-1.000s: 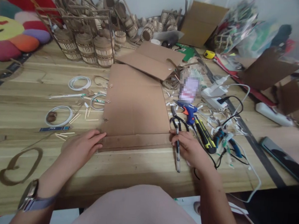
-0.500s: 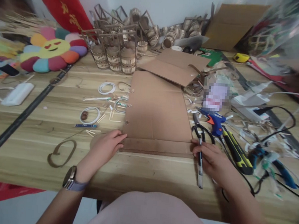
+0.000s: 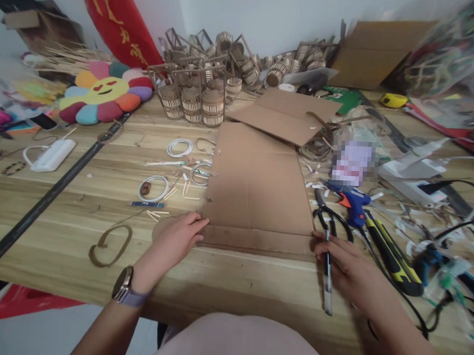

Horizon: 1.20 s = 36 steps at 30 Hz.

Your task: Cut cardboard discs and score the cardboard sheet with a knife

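Note:
A flat brown cardboard sheet [image 3: 260,189] lies on the wooden table in front of me, with a crease across its near end. The fingers of my left hand [image 3: 180,241] grip its near left corner; a watch is on that wrist. At the near right corner, my right hand [image 3: 346,260] touches the edge with its fingertips. A slim black-and-silver pen-like tool [image 3: 327,277] is held in the same right hand, pointing back toward me. Just beyond that hand lie black-handled scissors [image 3: 332,211], partly hidden.
A second cardboard piece [image 3: 284,114] overlaps the far end. To the right are a blue glue gun [image 3: 353,202], a yellow-black utility knife [image 3: 394,254], cords and scraps. Coiled white rings [image 3: 179,148] and small sticks lie left. Small woven baskets [image 3: 191,103] stand behind.
The whole view has shifted, so everything appears slightly lower and farther right. Both hands keep their places at the cardboard's near corners, and the pen-like tool stays in the right hand.

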{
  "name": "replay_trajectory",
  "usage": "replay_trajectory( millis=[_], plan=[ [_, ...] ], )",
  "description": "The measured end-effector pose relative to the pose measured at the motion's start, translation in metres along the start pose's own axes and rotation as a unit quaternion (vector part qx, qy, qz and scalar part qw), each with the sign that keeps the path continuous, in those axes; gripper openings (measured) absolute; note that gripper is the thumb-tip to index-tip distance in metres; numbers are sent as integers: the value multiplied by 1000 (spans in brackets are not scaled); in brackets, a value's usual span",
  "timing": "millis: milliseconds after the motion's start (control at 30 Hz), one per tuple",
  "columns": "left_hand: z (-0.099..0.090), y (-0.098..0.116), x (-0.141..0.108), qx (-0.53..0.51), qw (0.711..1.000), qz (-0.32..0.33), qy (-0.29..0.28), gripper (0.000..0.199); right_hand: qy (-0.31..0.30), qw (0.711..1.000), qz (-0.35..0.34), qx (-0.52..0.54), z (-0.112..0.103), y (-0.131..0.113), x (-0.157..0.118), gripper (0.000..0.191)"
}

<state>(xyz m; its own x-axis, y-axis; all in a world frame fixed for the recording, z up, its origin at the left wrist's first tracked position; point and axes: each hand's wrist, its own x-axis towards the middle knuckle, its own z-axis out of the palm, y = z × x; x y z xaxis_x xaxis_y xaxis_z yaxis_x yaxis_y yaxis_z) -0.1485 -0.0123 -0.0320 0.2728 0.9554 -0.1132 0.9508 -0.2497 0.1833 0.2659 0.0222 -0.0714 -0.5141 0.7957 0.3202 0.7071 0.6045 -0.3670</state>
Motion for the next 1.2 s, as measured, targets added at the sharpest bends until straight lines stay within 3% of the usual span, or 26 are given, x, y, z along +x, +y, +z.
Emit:
replay_trajectory(
  millis=[500, 1200],
  plan=[
    [-8, 6, 3, 35, 999, 1, -30, 31, -14, 999, 35, 18, 4, 5, -3, 24],
    [-9, -5, 5, -40, 998, 19, -37, 31, -24, 998, 43, 33, -1, -1, 3, 25]
  ],
)
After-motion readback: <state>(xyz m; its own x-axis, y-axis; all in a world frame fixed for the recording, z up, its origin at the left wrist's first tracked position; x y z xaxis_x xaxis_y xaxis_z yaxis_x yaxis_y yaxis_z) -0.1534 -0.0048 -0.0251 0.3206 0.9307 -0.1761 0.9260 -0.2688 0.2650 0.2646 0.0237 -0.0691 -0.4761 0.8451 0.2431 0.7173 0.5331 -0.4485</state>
